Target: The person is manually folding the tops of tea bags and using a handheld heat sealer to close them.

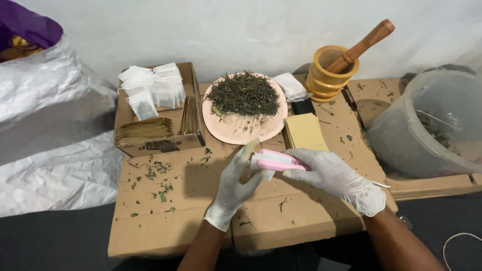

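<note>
Both gloved hands meet over the middle of the flattened cardboard sheet [165,221]. The right hand [336,178] has its fingers curled shut around one pink handheld sealer [277,160] — its long axis runs roughly left to right, parallel to the sheet's near edge, with the free end pointing left toward the other hand. The left hand [235,186] stands with fingers loosely extended upward, thumb and forefinger pinching one small white sachet [261,168] just at the sealer's left end.

Toward the far edge sits one round pink plate [236,129] heaped with dried green leaves [244,94]. At the far-left corner stands one open cardboard box [150,144] holding white sachets [153,88] — too many overlapping to count. Just right of the plate lies one stack of tan envelopes [305,131]. Behind it stands one wooden mortar [325,80] with one pestle [362,46] leaning in it. One clear plastic tub [432,125] rests off the right edge.
</note>
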